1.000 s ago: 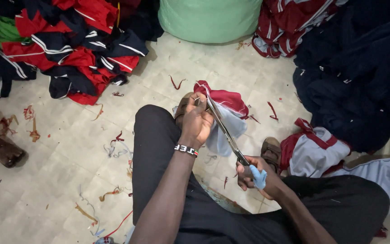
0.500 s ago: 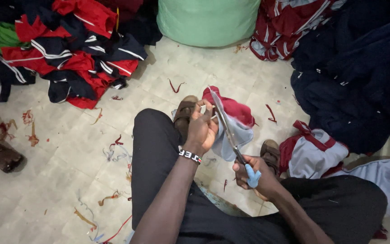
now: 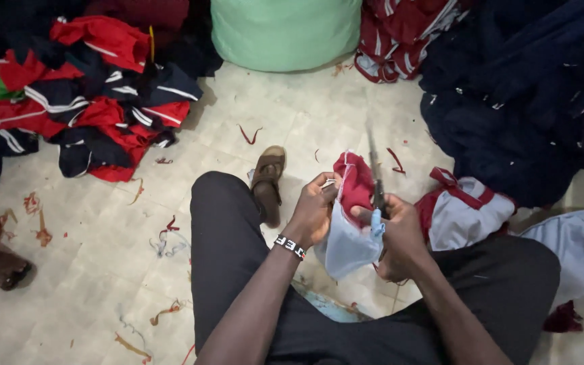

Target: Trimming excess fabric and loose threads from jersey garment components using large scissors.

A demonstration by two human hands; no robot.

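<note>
Pale blue and red cloth piece [image 3: 349,223] held between both hands above the lap: left hand [image 3: 313,215] pinches its upper edge; right hand [image 3: 400,233] grips blue-handled scissors [image 3: 376,196], blades blurred and pointing away. Beyond the left hand, a brown sandal [image 3: 268,182]; farther off, a green sack [image 3: 285,30].

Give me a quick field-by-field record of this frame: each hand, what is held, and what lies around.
left hand: grips the edge of the red and light blue garment
right hand: holds blue-handled scissors, blades pointing away, alongside the garment
wrist: beaded bracelet on the left
legs: black trousers, seated on the floor
footwear: brown sandal near the left knee
surroundings: red and navy clothing pile at left, green sack ahead, navy pile at right
floor: pale tiles with thread and fabric scraps
</note>
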